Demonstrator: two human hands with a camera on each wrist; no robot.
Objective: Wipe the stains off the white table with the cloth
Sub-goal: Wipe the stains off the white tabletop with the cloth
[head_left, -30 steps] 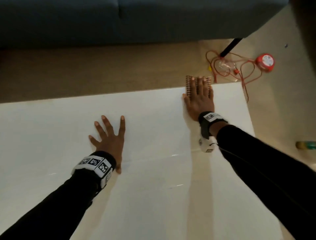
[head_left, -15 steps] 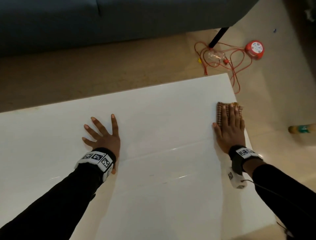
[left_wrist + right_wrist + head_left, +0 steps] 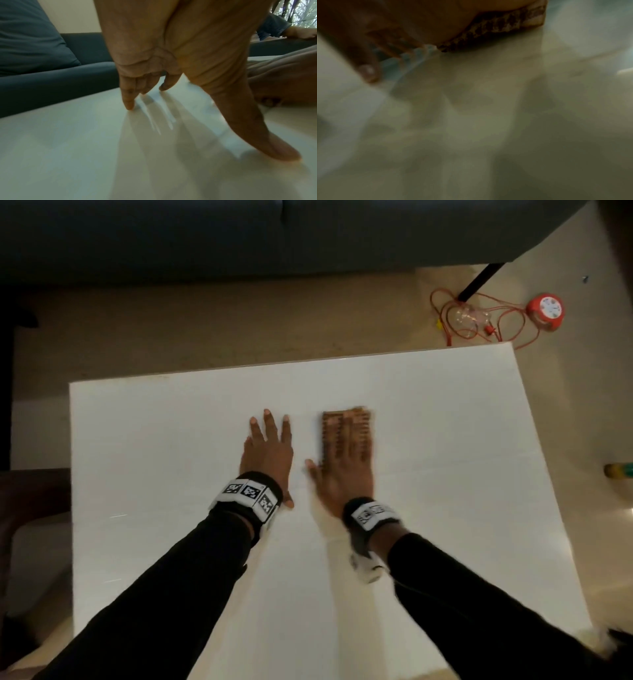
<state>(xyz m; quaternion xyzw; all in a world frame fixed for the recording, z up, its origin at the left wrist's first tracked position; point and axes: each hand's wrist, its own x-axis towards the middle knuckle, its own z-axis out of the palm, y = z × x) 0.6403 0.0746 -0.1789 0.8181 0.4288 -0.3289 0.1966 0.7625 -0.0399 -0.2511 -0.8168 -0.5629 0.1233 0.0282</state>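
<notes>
A folded brown patterned cloth lies on the white table near its middle. My right hand presses flat on the cloth with straight fingers, blurred by motion. In the right wrist view the cloth shows under the palm, with the thumb on the table. My left hand rests flat on the table just left of the cloth, fingers spread. The left wrist view shows its fingertips touching the table. I cannot make out any stains.
A dark blue sofa stands beyond the table's far edge. On the floor at the far right lie a red cable, a red round reel and a clear bottle. Another bottle lies at the right edge.
My right hand has slid the cloth from the table's right edge leftward to the middle, next to my left hand. The left hand has stayed flat on the table.
</notes>
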